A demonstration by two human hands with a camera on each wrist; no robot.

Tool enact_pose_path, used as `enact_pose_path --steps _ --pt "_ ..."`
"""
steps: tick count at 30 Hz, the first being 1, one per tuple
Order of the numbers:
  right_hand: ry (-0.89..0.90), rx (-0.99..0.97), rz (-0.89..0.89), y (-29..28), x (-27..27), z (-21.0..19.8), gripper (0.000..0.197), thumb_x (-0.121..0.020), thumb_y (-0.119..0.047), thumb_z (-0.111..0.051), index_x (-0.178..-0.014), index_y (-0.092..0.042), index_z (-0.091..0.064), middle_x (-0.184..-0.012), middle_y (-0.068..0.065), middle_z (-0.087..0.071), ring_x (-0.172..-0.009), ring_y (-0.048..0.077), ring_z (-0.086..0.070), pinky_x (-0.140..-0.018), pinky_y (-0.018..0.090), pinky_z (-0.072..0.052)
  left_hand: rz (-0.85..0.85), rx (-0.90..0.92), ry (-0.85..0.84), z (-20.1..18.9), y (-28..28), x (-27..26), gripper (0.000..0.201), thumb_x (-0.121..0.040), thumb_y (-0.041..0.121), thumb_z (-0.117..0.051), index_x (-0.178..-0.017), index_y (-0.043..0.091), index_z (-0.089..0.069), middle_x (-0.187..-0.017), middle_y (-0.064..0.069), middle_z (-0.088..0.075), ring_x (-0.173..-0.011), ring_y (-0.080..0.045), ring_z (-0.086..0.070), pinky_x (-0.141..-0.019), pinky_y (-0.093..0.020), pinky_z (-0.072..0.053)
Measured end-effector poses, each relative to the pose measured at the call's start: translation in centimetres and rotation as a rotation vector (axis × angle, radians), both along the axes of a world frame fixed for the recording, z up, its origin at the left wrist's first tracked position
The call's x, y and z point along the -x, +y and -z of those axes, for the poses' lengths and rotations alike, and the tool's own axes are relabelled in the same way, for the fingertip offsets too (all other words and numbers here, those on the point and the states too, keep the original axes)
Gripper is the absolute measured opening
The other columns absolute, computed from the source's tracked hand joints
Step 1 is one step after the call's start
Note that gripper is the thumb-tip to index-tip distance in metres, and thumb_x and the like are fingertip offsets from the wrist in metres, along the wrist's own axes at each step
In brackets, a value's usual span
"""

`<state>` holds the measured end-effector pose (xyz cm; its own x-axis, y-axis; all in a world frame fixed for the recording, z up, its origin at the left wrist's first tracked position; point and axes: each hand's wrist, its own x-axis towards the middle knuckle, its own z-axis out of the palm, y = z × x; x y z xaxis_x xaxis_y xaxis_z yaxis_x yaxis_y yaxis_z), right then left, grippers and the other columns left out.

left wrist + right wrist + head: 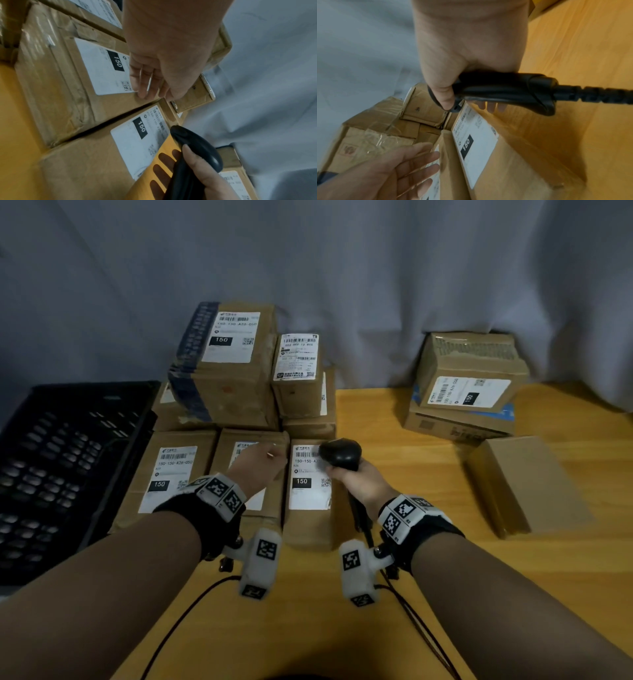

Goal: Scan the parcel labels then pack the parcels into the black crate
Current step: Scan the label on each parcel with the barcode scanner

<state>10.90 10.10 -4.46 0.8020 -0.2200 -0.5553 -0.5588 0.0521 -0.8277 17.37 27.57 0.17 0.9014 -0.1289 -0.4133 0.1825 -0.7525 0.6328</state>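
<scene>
Three labelled cardboard parcels lie in a front row on the wooden table. My left hand [260,463] lies over the middle parcel [275,501], and its straight fingers [145,86] touch the cardboard at the label's edge. My right hand [356,481] grips a black barcode scanner [340,453] by its handle [496,89]. The scanner's head hangs over the label of the right parcel [308,498], close to its barcode. The left parcel [171,474] lies beside the black crate [85,388], which stands at the table's left. No parcel shows inside the crate.
More labelled parcels are stacked behind the front row [233,364]. A second stack [469,381] stands at the back right, with a plain box [524,484] in front of it. The scanner's cable [599,94] trails toward me over the table [411,440]. A grey curtain closes off the back.
</scene>
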Motion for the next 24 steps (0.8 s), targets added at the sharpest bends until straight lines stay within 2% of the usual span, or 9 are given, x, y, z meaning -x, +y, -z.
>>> enact_pose_path --steps 3,6,9,11,14,17,20,22,24 --pt "-0.040 0.079 0.045 -2.0 0.1 -0.4 0.033 -0.084 -0.033 -0.072 -0.112 -0.020 -0.062 -0.096 0.002 -0.068 -0.090 0.022 -0.064 -0.084 0.033 -0.049 0.032 0.052 0.014 -0.3 -1.3 -0.2 0.017 -0.091 0.020 -0.054 -0.097 0.010 -0.065 -0.085 -0.008 -0.067 -0.080 -0.023 -0.064 -0.072 -0.034 -0.052" --pt "-0.070 0.132 0.116 -4.9 0.4 -1.1 0.025 -0.085 -0.033 -0.070 -0.104 -0.022 -0.061 -0.086 0.002 -0.067 -0.084 0.025 -0.066 -0.083 0.038 -0.054 0.042 0.138 0.037 -0.5 -3.3 -0.1 0.011 -0.091 0.019 -0.053 -0.091 0.013 -0.063 -0.098 -0.009 -0.069 -0.085 -0.020 -0.064 -0.084 -0.039 -0.054" --pt "-0.109 0.212 0.164 -8.1 1.1 -2.3 0.029 -0.084 -0.032 -0.072 -0.107 -0.018 -0.061 -0.081 0.002 -0.065 -0.075 0.023 -0.065 -0.075 0.036 -0.054 0.055 0.161 0.042 -0.7 -6.1 0.3 0.013 -0.094 0.018 -0.051 -0.086 0.013 -0.060 -0.093 -0.009 -0.066 -0.078 -0.015 -0.059 -0.073 -0.030 -0.052" --pt "-0.127 0.293 0.170 -10.5 1.8 -3.0 0.020 -0.082 -0.030 -0.075 -0.090 -0.022 -0.058 -0.075 0.000 -0.061 -0.068 0.019 -0.060 -0.072 0.036 -0.053 0.043 0.198 0.077 -0.9 -8.1 0.6 0.013 -0.095 0.016 -0.047 -0.088 0.011 -0.057 -0.090 -0.009 -0.061 -0.074 -0.014 -0.055 -0.065 -0.022 -0.049" --pt "-0.134 0.413 0.151 -14.5 3.4 -3.9 0.026 -0.081 -0.030 -0.076 -0.076 -0.022 -0.051 -0.067 -0.002 -0.055 -0.064 0.015 -0.054 -0.067 0.032 -0.048 0.070 0.192 0.079 -1.1 -11.5 1.4 0.017 -0.096 0.018 -0.047 -0.089 0.009 -0.060 -0.088 -0.003 -0.063 -0.080 -0.018 -0.058 -0.076 -0.031 -0.051" --pt "-0.107 0.533 0.128 -19.2 5.4 -4.6 0.020 -0.085 -0.030 -0.071 -0.081 -0.020 -0.054 -0.068 -0.006 -0.055 -0.067 0.013 -0.053 -0.063 0.026 -0.039 0.093 0.216 0.098 -1.2 -15.5 3.1 0.016 -0.097 0.021 -0.049 -0.092 0.011 -0.061 -0.090 -0.002 -0.063 -0.081 -0.017 -0.060 -0.080 -0.034 -0.051" --pt "-0.043 0.670 0.147 -24.8 7.4 -4.3 0.021 -0.080 -0.036 -0.068 -0.083 -0.016 -0.060 -0.080 0.008 -0.065 -0.079 0.027 -0.064 -0.071 0.035 -0.051 0.112 0.224 0.163 -0.7 -20.1 5.2 0.014 -0.097 0.023 -0.050 -0.097 0.013 -0.060 -0.096 -0.003 -0.064 -0.087 -0.019 -0.062 -0.082 -0.034 -0.050" --pt "0.019 0.691 0.183 -28.3 8.8 -3.8 0.028 -0.079 -0.031 -0.069 -0.096 -0.010 -0.062 -0.096 0.014 -0.064 -0.092 0.032 -0.062 -0.081 0.039 -0.052 0.149 0.239 0.218 -0.1 -23.2 6.6 0.015 -0.097 0.023 -0.050 -0.103 0.013 -0.059 -0.105 -0.006 -0.065 -0.096 -0.023 -0.063 -0.086 -0.036 -0.051" --pt "0.087 0.636 0.187 -31.3 10.3 -3.2 0.027 -0.082 -0.021 -0.069 -0.105 -0.008 -0.060 -0.094 0.011 -0.061 -0.091 0.030 -0.059 -0.077 0.035 -0.046 0.191 0.243 0.287 0.6 -26.1 8.1 0.018 -0.098 0.026 -0.050 -0.109 0.013 -0.057 -0.114 -0.007 -0.062 -0.101 -0.023 -0.062 -0.084 -0.035 -0.052"
